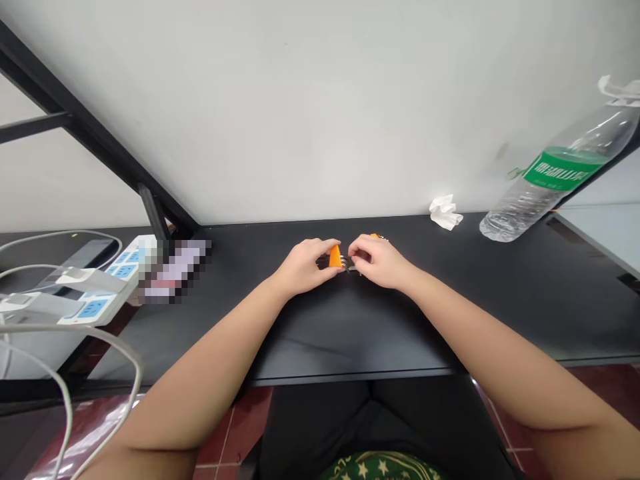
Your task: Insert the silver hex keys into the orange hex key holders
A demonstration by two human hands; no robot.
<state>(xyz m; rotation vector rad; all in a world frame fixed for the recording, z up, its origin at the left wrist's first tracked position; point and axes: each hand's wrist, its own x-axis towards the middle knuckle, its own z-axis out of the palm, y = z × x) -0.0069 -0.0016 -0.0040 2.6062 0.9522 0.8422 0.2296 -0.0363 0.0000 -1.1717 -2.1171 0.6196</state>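
My left hand (pixel 305 265) and my right hand (pixel 379 261) meet over the middle of a black table (pixel 350 327). Both are closed in a pinch around a small orange object (pixel 335 256) with thin metal parts between them. I cannot make out what the object is. A second bit of orange (pixel 375 236) shows just behind my right hand's fingers.
A clear plastic water bottle (pixel 555 177) with a green label lies tilted at the back right. A crumpled white tissue (pixel 445 213) sits by the wall. A white power strip (pixel 107 283) with cables rests at the left, next to a black frame post (pixel 155 213).
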